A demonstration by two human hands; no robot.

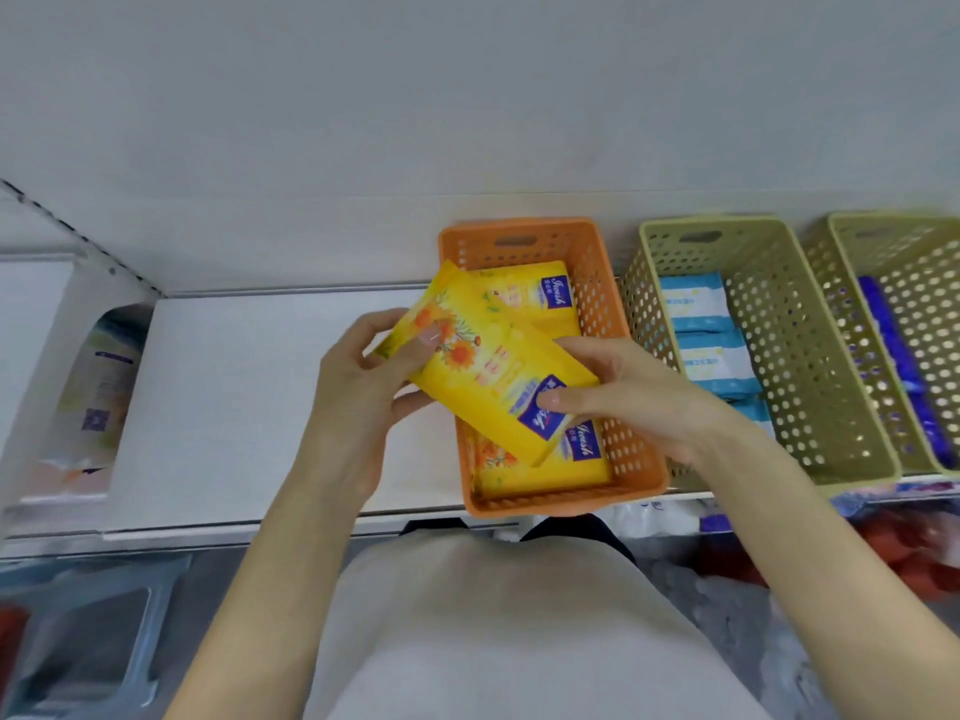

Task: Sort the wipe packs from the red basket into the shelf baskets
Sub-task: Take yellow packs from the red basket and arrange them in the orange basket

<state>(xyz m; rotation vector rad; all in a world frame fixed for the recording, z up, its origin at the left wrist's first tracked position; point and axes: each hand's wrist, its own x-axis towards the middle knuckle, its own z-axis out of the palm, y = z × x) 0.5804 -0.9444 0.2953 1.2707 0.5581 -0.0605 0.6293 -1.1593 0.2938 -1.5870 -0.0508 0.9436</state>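
A yellow wipe pack with orange flowers and a blue label is held tilted over the left rim of the orange basket on the white shelf. My left hand pinches its left end. My right hand grips its right end, thumb on the blue label. Two more yellow packs lie in the orange basket, one at the back and one at the front. Part of the red basket shows blurred below the shelf at the right.
Right of the orange basket stands a green basket with several light-blue packs. A second green basket at the far right holds dark-blue packs. A pale pouch lies at the far left.
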